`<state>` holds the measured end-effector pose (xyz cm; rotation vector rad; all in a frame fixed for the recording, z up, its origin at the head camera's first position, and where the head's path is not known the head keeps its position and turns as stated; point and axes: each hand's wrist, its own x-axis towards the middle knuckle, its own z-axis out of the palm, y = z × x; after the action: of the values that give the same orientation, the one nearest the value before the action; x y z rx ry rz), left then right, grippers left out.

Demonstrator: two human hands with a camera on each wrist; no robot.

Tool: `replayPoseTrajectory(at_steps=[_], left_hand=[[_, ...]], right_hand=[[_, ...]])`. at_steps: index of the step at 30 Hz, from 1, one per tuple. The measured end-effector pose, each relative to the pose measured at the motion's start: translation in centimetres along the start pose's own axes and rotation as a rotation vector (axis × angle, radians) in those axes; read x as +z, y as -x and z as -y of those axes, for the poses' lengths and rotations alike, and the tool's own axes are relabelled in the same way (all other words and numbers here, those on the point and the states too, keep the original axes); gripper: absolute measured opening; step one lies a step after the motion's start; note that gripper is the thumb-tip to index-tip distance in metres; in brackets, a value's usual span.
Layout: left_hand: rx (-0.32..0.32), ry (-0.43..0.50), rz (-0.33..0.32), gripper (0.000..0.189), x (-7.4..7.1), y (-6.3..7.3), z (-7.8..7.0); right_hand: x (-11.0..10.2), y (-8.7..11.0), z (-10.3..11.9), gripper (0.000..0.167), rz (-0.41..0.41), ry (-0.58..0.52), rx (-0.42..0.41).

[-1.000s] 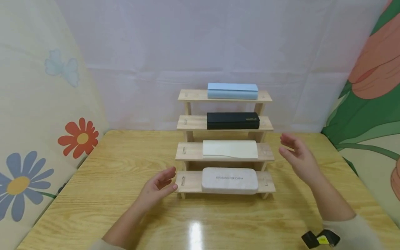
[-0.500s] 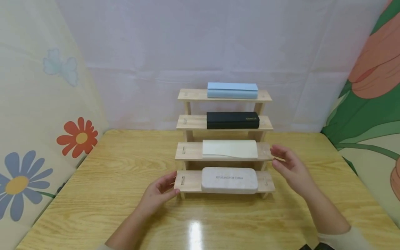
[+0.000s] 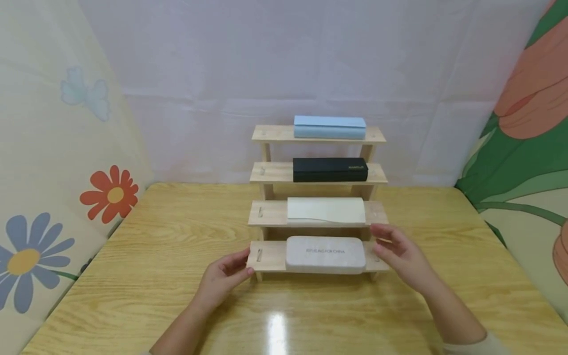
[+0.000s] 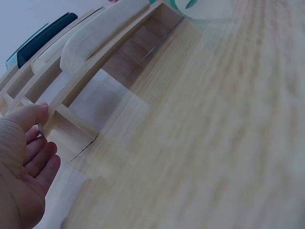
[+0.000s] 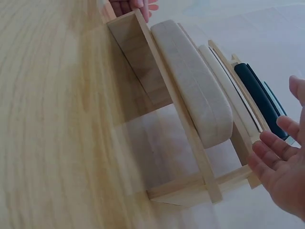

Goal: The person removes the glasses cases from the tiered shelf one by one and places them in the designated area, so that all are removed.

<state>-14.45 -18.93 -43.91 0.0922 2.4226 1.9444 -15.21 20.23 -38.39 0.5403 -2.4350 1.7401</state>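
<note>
A four-tier wooden display rack [image 3: 270, 264] stands on the table with one glasses case per step. From top to bottom these are a light blue case [image 3: 330, 127], a black case [image 3: 330, 170], a cream flap case [image 3: 326, 210] and a white marbled hard case [image 3: 326, 254] with lettering. At the left end of the lowest step, my left hand [image 3: 222, 278] grips the board between thumb and fingers, as the left wrist view also shows. My right hand [image 3: 405, 256] hovers by the right end of the two lower steps, fingers loosely bent, holding nothing.
The rack rests on a wood-grain table [image 3: 177, 217]. Behind it hangs a pale cloth [image 3: 199, 59]. Panels printed with flowers flank the table at the left [image 3: 40, 148] and right [image 3: 510, 162].
My right hand has moved left and down, from beside the rack to the right end of its lower steps. My left hand has closed onto the lowest board's left end. The cases keep their places.
</note>
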Motion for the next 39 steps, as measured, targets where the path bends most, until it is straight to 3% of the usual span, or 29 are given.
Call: replayPoseTrajectory(at_steps=[14,22,29,39], left_hand=[[-0.039,-0.013,-0.03,0.047,0.2,0.0,-0.1],[-0.027,-0.019,-0.044,0.046,0.3,0.1,0.1],[-0.02,-0.005,-0.048,0.046,0.3,0.1,0.2],[-0.033,0.008,-0.042,0.046,0.3,0.0,0.3]], right_hand=[[1.5,0.1,-1.3,0.047,0.061,0.001,-0.004],[2.0,-0.4,-2.2,0.054,0.088,0.113,0.014],[2.8,-1.3,-2.3,0.061,0.126,0.184,0.091],[4.0,-2.3,-2.1,0.06,0.191,0.218,0.067]])
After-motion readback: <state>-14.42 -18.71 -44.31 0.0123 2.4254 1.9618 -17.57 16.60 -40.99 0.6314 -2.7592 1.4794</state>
